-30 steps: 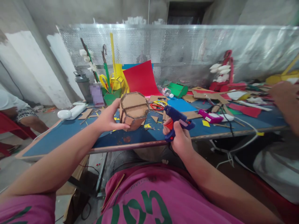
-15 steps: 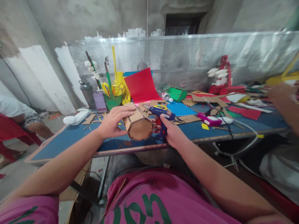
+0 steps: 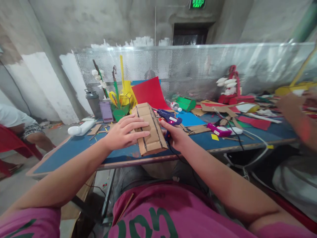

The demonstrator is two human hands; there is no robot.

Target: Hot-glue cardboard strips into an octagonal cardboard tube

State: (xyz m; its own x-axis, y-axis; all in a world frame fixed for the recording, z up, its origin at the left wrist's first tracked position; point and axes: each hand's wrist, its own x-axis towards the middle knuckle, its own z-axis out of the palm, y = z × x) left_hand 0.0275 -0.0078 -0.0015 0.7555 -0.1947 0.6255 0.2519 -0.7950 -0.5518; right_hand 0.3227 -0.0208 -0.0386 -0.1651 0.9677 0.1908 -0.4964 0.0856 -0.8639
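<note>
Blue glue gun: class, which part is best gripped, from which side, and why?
Take the handle from below and the near side, as the right hand does. The blue glue gun carries its barrel on top, nozzle pointing left toward the cardboard form; the handle drops toward the person, clear of it.

Illumination: bright, even and diffuse; no lamp is in view.

Glare: the perforated metal screen (image 3: 198, 66) carries a white sheen along its top edge and across its right half. The green exit sign (image 3: 197, 3) glows, its lettering smeared. The doorway (image 3: 189, 34) below it is near black.

Shadows: soft and faint on the blue table (image 3: 74, 148), heavy beneath it.

Focus: the left hand (image 3: 123, 134), cardboard form (image 3: 151, 140), glue gun (image 3: 168, 116) and right hand (image 3: 177, 137) read sharp at centre. Another person's hand (image 3: 294, 109) at the right edge is motion-blurred, with a reddish tinge. A purple object (image 3: 106, 110) bears a pixelated patch.

Distortion: wide-angle. Walls bow and forearms stretch towards the corners.
</note>
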